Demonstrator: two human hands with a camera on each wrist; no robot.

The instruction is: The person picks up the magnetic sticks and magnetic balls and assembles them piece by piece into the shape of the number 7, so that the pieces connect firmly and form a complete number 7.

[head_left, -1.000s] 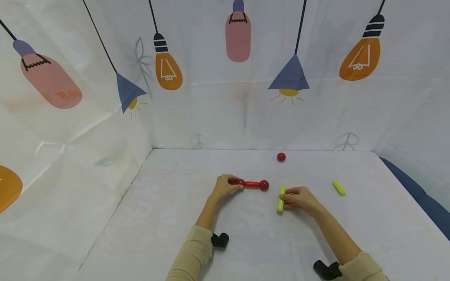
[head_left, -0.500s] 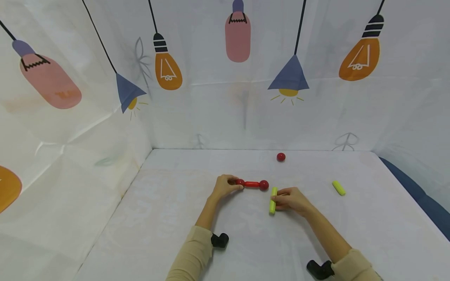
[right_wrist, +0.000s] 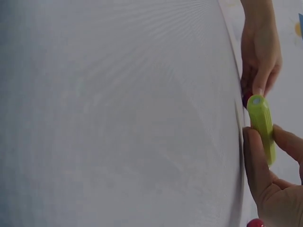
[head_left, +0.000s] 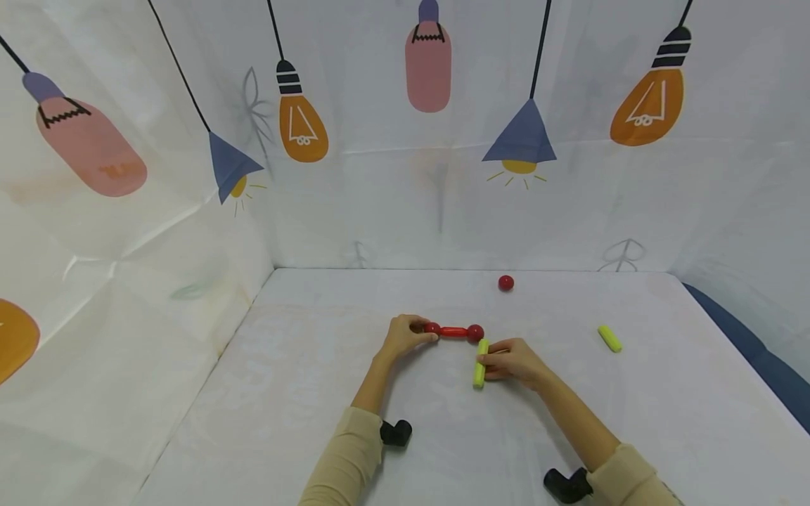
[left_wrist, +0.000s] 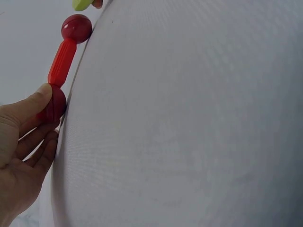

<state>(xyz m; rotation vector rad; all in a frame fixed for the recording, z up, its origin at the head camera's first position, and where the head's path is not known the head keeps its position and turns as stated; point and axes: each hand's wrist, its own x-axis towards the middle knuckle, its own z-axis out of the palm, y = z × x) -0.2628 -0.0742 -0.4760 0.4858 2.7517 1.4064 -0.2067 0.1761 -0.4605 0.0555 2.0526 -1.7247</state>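
A red rod [head_left: 453, 332] joins two red balls, one at each end, lying roughly level on the table. My left hand [head_left: 405, 336] pinches the left ball [left_wrist: 53, 105] between thumb and fingers. A yellow-green rod [head_left: 479, 372] is pinched by my right hand [head_left: 514, 362], its long side pointing away from me. The rod's far end is close beside the right-hand ball [head_left: 475, 333]; a narrow gap shows between them in the left wrist view. In the right wrist view, my thumb and fingers hold the yellow-green rod from both sides.
A loose red ball [head_left: 506, 282] sits near the table's back edge. To the right lies another yellow-green rod [head_left: 610, 339]. White sheeting [head_left: 373, 204] printed with lamps hangs behind and to the left of the white table [head_left: 285, 393].
My right hand has moved left with the yellow-green rod, bringing it beside the right-hand red ball. The left hand and the joined red pieces have stayed where they were.
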